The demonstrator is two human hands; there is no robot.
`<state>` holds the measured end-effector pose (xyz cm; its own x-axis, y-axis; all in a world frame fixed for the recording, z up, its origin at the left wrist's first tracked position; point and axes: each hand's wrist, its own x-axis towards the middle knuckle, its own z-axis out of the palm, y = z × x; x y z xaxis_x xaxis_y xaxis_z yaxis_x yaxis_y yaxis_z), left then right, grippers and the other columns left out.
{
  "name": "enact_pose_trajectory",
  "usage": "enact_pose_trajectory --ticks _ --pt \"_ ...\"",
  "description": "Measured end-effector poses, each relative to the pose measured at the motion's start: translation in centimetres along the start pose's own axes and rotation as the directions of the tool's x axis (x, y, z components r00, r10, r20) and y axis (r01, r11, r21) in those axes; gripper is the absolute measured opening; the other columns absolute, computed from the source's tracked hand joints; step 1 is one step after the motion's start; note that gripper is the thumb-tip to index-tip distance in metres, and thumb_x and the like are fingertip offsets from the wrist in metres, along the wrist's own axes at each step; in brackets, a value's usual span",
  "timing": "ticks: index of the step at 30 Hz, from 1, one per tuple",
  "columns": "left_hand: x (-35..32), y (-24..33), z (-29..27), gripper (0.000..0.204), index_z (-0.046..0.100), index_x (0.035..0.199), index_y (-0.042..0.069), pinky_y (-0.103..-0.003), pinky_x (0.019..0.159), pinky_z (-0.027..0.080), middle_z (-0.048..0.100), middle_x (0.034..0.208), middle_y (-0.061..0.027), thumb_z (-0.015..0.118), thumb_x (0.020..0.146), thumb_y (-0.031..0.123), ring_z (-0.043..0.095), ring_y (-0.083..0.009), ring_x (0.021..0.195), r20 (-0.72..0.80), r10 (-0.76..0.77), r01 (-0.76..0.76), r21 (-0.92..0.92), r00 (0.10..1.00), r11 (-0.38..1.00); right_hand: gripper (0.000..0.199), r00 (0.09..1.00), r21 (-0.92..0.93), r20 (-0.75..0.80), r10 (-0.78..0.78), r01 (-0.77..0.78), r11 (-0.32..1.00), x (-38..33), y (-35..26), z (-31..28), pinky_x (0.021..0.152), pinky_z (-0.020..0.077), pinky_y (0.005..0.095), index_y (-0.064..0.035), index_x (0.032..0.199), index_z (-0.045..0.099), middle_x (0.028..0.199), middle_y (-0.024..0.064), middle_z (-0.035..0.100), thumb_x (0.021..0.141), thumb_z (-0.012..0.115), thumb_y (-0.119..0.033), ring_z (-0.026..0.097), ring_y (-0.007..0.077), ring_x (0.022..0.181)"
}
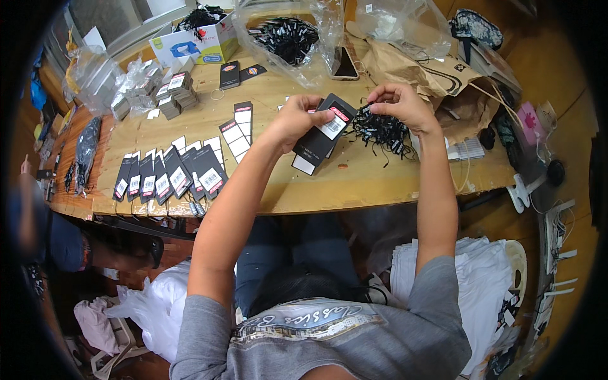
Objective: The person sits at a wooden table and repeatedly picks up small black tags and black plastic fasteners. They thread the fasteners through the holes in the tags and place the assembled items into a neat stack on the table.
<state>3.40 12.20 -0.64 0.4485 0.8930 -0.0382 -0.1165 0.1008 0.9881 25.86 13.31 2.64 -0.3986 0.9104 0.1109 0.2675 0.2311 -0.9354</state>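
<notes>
My left hand point(296, 120) grips black hang tags point(311, 144) above the middle of the table, its thumb on a white barcode sticker with a red strip. A white card edge shows below them. Just to the right, my right hand point(406, 109) pinches a thin black tag string at the far edge of a tangled heap of black tag strings point(385, 136). Left of my left forearm lie several finished-looking black tags point(179, 177) in an overlapping row, each with a barcode sticker. Strips of white label stickers point(242, 119) lie between that row and my left hand.
At the back stand bundled tag stacks point(179, 95), a white box point(193, 45) of black strings, a clear bag point(288, 41) of strings and a phone point(344, 64). A brown paper bag point(468, 79) borders the right. Another person's leg point(111, 253) shows at left.
</notes>
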Motion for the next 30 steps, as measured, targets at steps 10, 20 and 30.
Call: enact_pose_trajectory --ticks 10,20,30 --pt "0.2 -0.7 1.2 0.022 0.056 0.093 -0.001 -0.02 0.06 0.047 0.06 0.078 -0.004 0.06 0.073 0.006 0.055 -0.0081 0.064 0.101 -0.068 0.061 0.07 0.993 0.996 0.021 0.998 0.037 0.055 -0.027 0.025 0.999 -0.3 -0.2 1.2 0.067 0.0423 0.0195 0.0003 0.085 0.055 0.079 0.0032 0.057 0.066 0.064 -0.002 0.053 0.0078 0.073" --pt "-0.5 -1.5 0.8 0.018 0.056 0.091 -0.003 -0.022 0.052 0.048 0.059 0.074 -0.0066 0.058 0.074 0.004 0.055 -0.0093 0.06 0.053 -0.027 0.028 -0.026 0.998 0.999 0.016 0.996 -0.158 -0.076 -0.044 0.032 0.987 -0.7 0.3 2.5 0.064 0.041 0.0191 0.001 0.083 0.06 0.077 0.0032 0.057 0.074 0.058 -0.013 0.052 0.0074 0.07" --pt "-1.1 -1.1 1.9 0.022 0.056 0.091 -0.001 -0.021 0.056 0.044 0.058 0.075 -0.0044 0.061 0.072 0.008 0.053 -0.0079 0.064 0.007 0.019 -0.02 0.146 1.0 0.989 0.014 0.98 0.429 -0.164 0.11 -0.03 0.903 -0.2 0.9 5.2 0.056 0.0407 0.0188 -0.0021 0.082 0.057 0.071 0.0015 0.056 0.075 0.057 -0.014 0.05 0.0068 0.061"
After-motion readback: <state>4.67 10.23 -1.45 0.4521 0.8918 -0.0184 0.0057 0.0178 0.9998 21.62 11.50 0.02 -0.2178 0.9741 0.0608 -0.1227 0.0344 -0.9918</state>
